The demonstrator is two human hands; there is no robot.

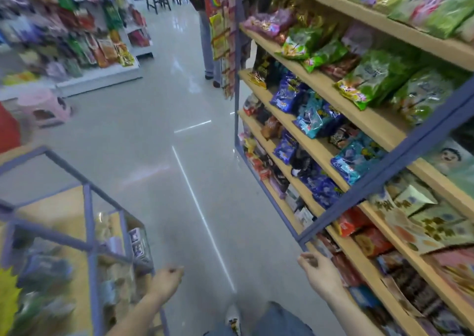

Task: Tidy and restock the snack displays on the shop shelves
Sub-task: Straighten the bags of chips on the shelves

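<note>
The right hand (320, 271) hangs low in the aisle with its fingers loosely curled, holding nothing, just beside the lower tiers of the snack shelves (333, 99) on the right. The left hand (168, 278) also hangs with its fingers loosely bent and empty, close to the corner of a low display rack (89, 228) with a blue metal frame and pale wooden boards, which holds blurred packets.

The snack shelves have wooden boards in a blue frame. Green bags (379, 76) fill the upper tiers, blue bags (287, 94) and teal bags (315, 120) the middle, and red packs (354, 220) sit lower down near the right hand. The printing on the packs is too blurred to read.

The floor (154, 156) is pale, glossy tile with bright light streaks. Across the aisle stands another stocked shelf unit (77, 27), with a pink plastic stool (43, 107) in front. A person (207, 40) in light trousers stands at the far end.
</note>
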